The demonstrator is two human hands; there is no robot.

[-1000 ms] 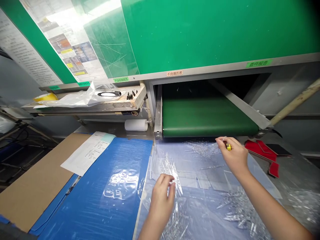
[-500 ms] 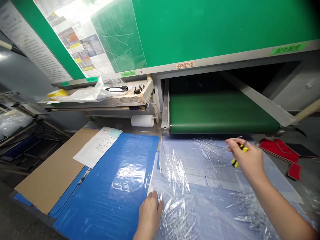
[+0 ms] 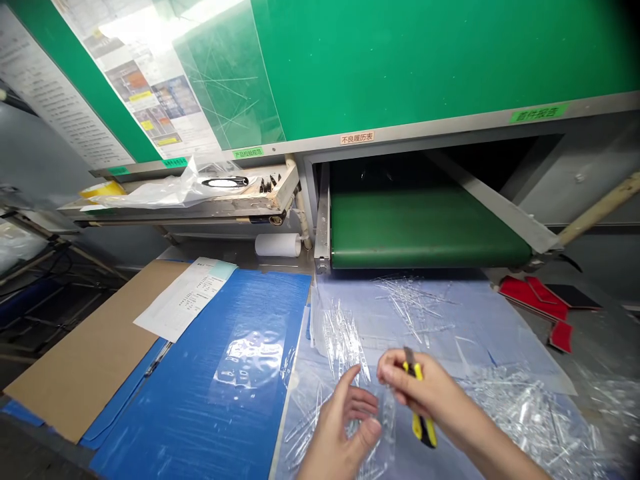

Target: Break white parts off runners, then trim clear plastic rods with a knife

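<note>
My right hand [image 3: 427, 393] is closed around a yellow and black utility knife [image 3: 419, 408], its blade end pointing up past my fingers. My left hand [image 3: 343, 427] is just to its left, fingers partly spread and curled, touching a clear plastic piece [image 3: 383, 417] held between both hands. Both hands hover over a clear plastic sheet [image 3: 470, 327] strewn with several thin clear plastic strips [image 3: 345, 333].
A green conveyor belt [image 3: 425, 227] ends at the table's far edge under a green board. To the left lie a blue corrugated sheet [image 3: 210, 380], brown cardboard [image 3: 85, 353] and a printed paper [image 3: 187, 297]. Red and black pieces [image 3: 540, 297] lie at the right.
My right hand has come back from the far side near the belt to the near middle with the knife. My left hand has shifted right and risen to meet it.
</note>
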